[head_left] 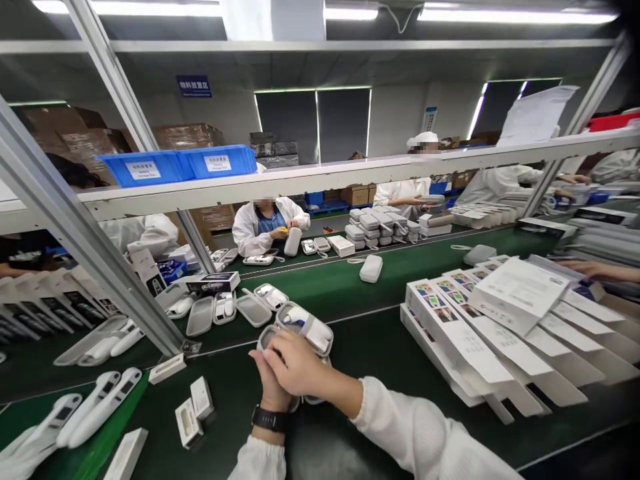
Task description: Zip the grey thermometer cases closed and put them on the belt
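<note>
Both my hands meet at the middle of the green bench over an open white clamshell case (pixel 306 328) that holds a white device. My right hand (pixel 295 363) lies on top, fingers curled over the near edge of the case. Beneath it my left hand (pixel 270 383), with a black watch at the wrist, grips the case from below. White thermometers (pixel 100 403) lie at the near left, with small white boxes (pixel 193 412) beside them.
A row of flat white cartons (pixel 480 347) leans at the right. Open cases (pixel 220 308) rest behind my hands. A closed case (pixel 371 268) sits on the green conveyor. A slanted metal post (pixel 95 253) crosses the left. Workers in white coats (pixel 265 227) sit opposite.
</note>
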A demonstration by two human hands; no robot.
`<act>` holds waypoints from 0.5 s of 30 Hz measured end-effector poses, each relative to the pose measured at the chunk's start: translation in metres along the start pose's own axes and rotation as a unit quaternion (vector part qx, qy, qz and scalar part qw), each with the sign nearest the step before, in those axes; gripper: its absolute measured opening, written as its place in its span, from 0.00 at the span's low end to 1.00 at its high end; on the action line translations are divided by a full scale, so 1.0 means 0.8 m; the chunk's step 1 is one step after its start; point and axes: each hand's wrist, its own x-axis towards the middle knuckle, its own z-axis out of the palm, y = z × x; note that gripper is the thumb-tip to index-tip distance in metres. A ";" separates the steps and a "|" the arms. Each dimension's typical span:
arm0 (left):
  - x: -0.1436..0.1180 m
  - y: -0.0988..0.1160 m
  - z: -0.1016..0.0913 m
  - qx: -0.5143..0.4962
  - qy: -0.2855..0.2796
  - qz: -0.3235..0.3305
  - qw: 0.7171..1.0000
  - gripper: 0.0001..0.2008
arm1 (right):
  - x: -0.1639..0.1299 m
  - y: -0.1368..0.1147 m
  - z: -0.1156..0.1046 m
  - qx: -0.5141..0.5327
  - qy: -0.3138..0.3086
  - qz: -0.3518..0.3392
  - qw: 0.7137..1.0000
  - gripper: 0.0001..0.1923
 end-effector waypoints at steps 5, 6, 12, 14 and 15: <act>0.000 0.018 0.011 -0.012 0.049 -0.019 0.999 0.35 | -0.008 0.045 -0.027 -0.053 0.087 0.053 0.993 0.23; 0.001 0.018 0.014 -0.005 0.042 -0.028 0.999 0.36 | -0.006 0.062 -0.030 -0.071 0.077 0.098 0.990 0.29; 0.002 0.004 0.016 0.046 0.076 -0.002 0.996 0.23 | 0.010 0.141 -0.023 0.045 0.013 0.236 0.971 0.28; -0.002 -0.002 0.015 0.051 0.088 0.017 0.995 0.17 | 0.013 0.148 -0.024 0.079 0.030 0.256 0.963 0.26; -0.005 -0.005 0.016 0.053 0.064 0.010 0.997 0.18 | 0.014 0.147 -0.026 0.080 0.031 0.252 0.964 0.27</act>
